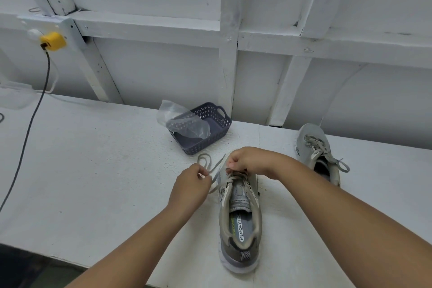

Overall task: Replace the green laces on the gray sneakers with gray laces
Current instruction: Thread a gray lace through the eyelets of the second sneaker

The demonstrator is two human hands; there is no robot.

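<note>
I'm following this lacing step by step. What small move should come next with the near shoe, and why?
Probably draw the lace through to the left. The left hand pinches its looped slack beside the near sneaker, while the right hand pinches at the upper eyelets, so slack remains to take up.

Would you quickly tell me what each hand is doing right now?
Left hand: pinches the loose lace beside the near sneaker.
Right hand: fingers curled, pinching the lace at that sneaker's eyelets.
</note>
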